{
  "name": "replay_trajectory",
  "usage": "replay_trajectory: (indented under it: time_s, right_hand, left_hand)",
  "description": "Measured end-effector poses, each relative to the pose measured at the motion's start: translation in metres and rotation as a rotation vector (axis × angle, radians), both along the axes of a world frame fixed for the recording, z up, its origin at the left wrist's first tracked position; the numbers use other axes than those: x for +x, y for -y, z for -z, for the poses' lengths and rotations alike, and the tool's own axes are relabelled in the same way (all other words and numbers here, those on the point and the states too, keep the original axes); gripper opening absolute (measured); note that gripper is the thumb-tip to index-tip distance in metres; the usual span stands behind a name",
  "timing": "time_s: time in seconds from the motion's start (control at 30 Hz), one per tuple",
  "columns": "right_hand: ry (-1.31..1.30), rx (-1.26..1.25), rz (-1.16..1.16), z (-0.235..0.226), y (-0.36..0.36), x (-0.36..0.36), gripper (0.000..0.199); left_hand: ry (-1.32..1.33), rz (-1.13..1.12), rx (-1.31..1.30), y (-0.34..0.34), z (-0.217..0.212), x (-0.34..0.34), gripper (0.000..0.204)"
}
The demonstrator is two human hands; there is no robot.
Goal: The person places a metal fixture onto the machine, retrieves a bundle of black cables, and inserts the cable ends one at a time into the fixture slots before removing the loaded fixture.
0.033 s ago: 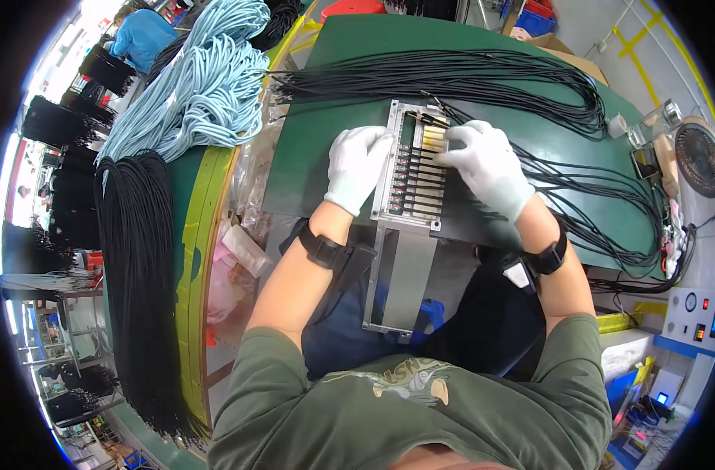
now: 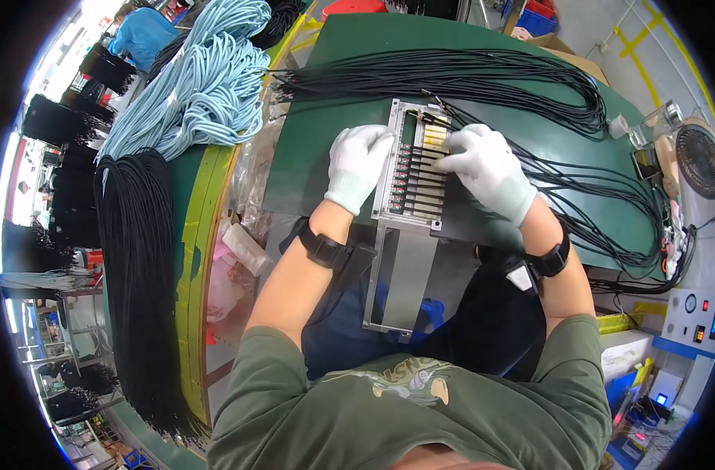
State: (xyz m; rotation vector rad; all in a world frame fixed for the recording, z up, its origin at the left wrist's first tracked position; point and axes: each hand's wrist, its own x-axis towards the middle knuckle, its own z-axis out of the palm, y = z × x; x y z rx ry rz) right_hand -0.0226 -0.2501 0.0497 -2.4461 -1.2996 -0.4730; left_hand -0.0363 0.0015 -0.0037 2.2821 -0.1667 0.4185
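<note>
A metal frame fixture (image 2: 382, 205) stands upright from my view, with a row of black cable ends (image 2: 425, 182) lying side by side in its slots. At its left edge, my left hand (image 2: 356, 163), in a white glove, has thumb and forefinger pressed together; whatever they pinch is hidden. My right hand (image 2: 490, 166), gloved too, hovers at the fixture's right edge. Its thumb and forefinger are curved with a gap between them, beside pale yellow slot pieces (image 2: 434, 136). More cable ends cross the top of the frame.
Black cables (image 2: 467, 74) stretch across the green table (image 2: 334, 47), and others loop at right (image 2: 600, 207). Light blue cable coils (image 2: 208, 86) and a hanging black bundle (image 2: 142, 274) fill the left bench. A small fan (image 2: 698, 157) is far right. A person in blue (image 2: 142, 33) is at upper left.
My right hand has drawn slightly right, away from the yellow slot pieces. My left hand stays at the fixture's left edge.
</note>
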Motion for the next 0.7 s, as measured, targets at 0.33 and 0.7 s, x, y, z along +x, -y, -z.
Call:
replay_trajectory:
  time_s: [0.33, 0.7]
  right_hand:
    - [-0.089, -0.23, 0.013, -0.012, -0.015, -0.038, 0.025]
    - [0.051, -0.092, 0.488, 0.013, -0.001, 0.039, 0.01]
  left_hand:
    - [0.12, -0.034, -0.064, 0.003, 0.007, 0.006, 0.018]
    - [0.043, -0.036, 0.004, 0.006, -0.005, 0.001, 0.02]
